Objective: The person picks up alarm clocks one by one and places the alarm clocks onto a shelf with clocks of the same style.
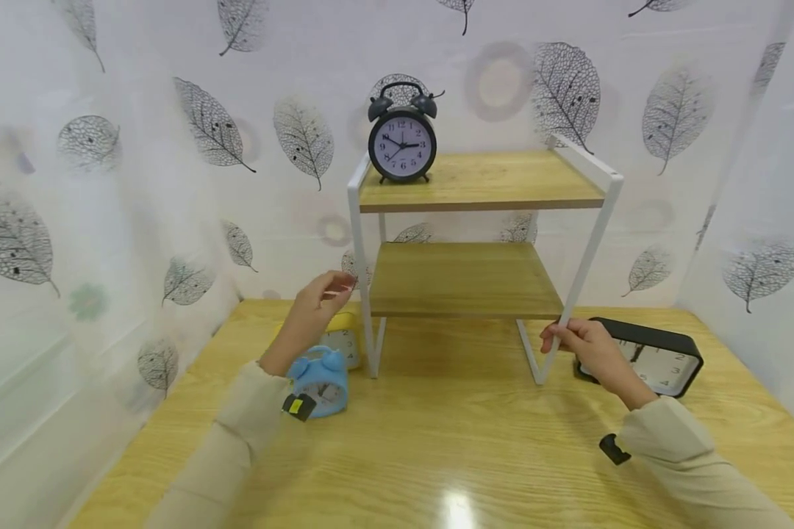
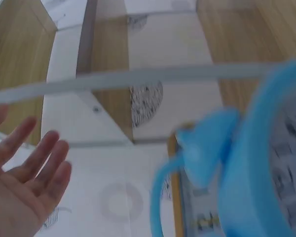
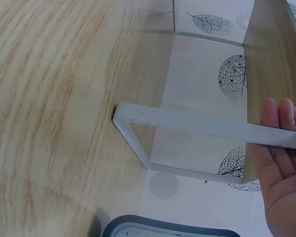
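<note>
A two-tier wooden shelf with white metal side frames stands on the table in the head view. On its top board, at the left, sits a black twin-bell alarm clock. My right hand holds the shelf's right front leg, its fingers passing behind the metal in the right wrist view. My left hand is raised close to the left front leg, fingers relaxed and holding nothing. Below that hand, a blue twin-bell alarm clock stands on the table, partly covered by the wrist.
A yellow-framed clock stands behind the blue one, partly hidden. Right of the shelf is a black rectangular clock, partly behind my right hand. The wooden table meets a leaf-patterned curtain at the back and sides.
</note>
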Demonstrator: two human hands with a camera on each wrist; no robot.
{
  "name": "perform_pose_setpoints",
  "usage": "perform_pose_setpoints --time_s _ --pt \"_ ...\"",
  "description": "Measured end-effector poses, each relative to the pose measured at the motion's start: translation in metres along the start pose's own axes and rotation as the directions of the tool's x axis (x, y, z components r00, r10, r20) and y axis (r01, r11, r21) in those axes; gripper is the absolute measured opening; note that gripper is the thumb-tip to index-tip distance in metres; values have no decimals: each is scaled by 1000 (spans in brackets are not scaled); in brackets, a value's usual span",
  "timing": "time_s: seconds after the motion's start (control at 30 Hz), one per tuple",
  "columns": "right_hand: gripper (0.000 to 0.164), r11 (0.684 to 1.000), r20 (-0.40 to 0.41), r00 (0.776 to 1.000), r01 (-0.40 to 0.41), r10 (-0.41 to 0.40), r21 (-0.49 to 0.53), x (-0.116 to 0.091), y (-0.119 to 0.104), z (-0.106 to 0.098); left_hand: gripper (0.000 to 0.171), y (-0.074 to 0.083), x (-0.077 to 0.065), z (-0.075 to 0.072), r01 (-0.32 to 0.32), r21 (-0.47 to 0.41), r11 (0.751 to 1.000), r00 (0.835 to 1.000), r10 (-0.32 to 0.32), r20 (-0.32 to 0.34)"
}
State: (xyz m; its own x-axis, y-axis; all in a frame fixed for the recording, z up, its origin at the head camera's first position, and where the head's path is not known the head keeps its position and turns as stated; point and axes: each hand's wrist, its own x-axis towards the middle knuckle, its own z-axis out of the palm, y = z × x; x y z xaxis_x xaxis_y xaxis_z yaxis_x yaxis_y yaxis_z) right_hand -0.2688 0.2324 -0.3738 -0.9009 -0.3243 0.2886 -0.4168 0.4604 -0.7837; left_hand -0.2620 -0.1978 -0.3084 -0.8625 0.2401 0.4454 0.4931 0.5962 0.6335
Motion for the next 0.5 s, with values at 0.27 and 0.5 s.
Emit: perform_pose_setpoints --time_s 0.27,0.5 --pt "39 1000 -3 1000 2 -2 10 0 1 -1 26 -30 -32 -17 -25 169 985 970 -17 244" --pt "36 999 6 1000 -4 3 39 1 2 -1 30 -42 -49 -24 -3 249 968 937 -84 338"
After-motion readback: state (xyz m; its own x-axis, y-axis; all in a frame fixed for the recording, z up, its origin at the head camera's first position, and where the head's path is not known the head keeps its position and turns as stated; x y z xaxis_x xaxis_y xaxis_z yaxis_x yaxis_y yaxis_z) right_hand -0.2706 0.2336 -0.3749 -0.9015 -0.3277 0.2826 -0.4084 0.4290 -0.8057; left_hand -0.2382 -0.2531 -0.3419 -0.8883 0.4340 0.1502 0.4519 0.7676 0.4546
